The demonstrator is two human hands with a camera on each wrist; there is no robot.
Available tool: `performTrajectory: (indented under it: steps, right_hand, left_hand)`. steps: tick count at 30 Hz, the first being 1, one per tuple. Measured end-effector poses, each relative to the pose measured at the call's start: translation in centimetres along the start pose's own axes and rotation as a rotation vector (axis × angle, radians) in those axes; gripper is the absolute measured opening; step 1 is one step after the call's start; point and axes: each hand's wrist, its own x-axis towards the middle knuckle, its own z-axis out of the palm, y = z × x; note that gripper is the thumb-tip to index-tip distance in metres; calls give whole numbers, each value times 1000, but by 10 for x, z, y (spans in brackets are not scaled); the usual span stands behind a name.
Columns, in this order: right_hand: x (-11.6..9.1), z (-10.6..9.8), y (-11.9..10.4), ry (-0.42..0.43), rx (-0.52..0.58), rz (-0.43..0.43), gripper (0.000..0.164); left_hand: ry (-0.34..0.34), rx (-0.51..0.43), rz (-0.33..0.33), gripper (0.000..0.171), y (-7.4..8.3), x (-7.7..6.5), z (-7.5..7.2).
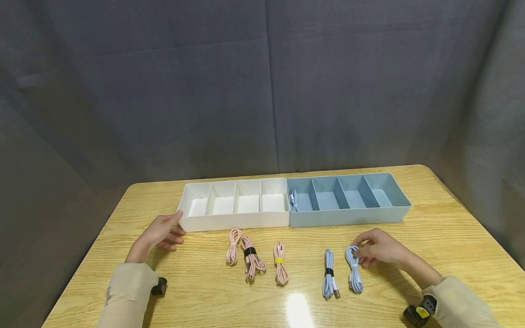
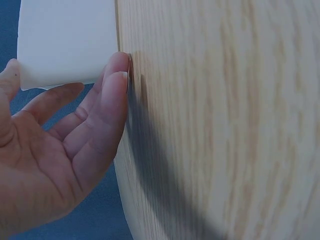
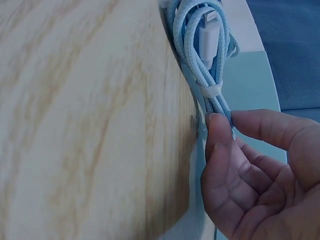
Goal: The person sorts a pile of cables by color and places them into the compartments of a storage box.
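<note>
Two trays [image 1: 238, 222]; pink cables [image 1: 281, 273] in front

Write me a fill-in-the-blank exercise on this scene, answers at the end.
1. The right hand pinches a bundled cable coloured light ____.
2. The left hand is at the end of the ____ tray.
3. The blue tray is divided into ____ compartments.
4. The rightmost pink cable has a ____ strap.

Missing words: blue; white; four; yellow.
</note>
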Motion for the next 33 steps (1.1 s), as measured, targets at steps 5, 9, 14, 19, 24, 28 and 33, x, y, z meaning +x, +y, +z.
performTrajectory:
  steps: [5, 9, 14, 19, 24, 28, 33]
  right_hand:
    - [0, -2, 0, 6, 2, -24, 22]
    - [0, -3, -3, 26, -7, -44, 22]
    - [0, -4, -10, 67, -21, -58, 26]
    - [1, -9, -16, 90, -24, -76, 29]
    - [3, -13, -20, 112, -40, -106, 30]
    - [3, -16, -25, 132, -38, -118, 30]
    - [5, -19, -33, 156, -26, -122, 31]
  left_hand:
    - [1, -6, -2, 74, 0, 0, 0]
    - [-3, -10, 3, 74, 0, -1, 0]
    - [-7, -12, 2, 76, 1, -2, 1]
    - [-8, -12, 1, 76, 1, -2, 1]
    - [-5, -15, -7, 75, 1, -1, 0]
    - [-5, -14, -8, 75, 1, -1, 0]
    - [-8, -16, -2, 76, 2, -2, 0]
